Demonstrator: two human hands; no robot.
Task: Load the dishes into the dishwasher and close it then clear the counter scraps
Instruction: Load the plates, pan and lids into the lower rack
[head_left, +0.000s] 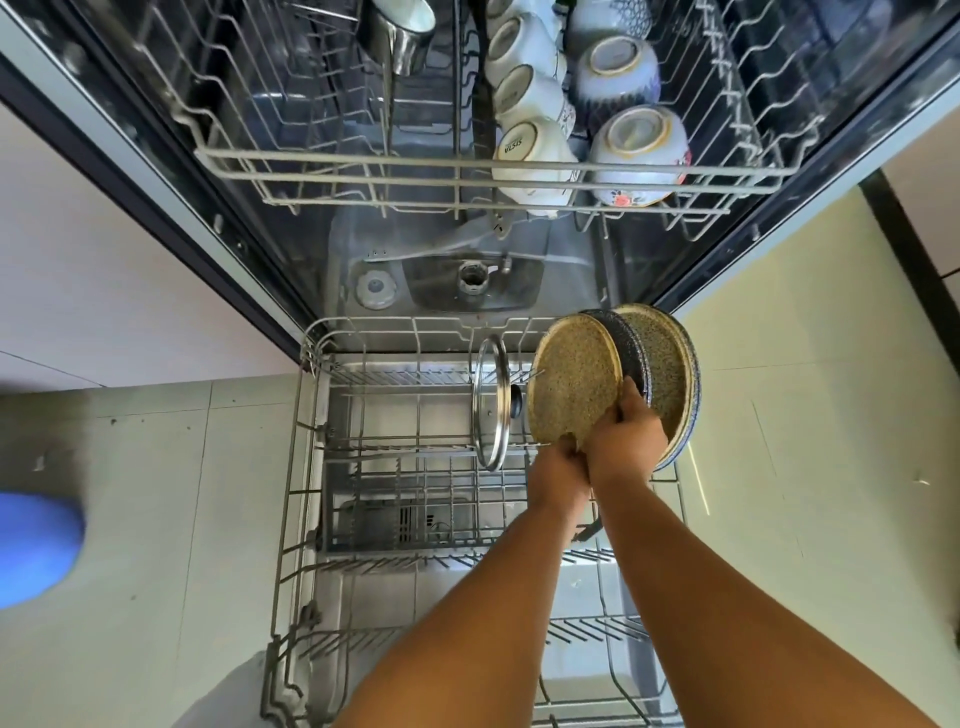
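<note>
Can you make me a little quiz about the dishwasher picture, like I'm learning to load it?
1. True or false: the glass lid stands on its edge in the lower rack.
2. What are the left hand and right hand holding over the lower rack? A) speckled plates B) a saucepan C) forks
3. Fill in: the cups and bowls in the upper rack sit ____ side up.

Key: 1 true. 2 A: the left hand holds the front speckled plate, the right hand grips the plates behind it. 3 bottom.
</note>
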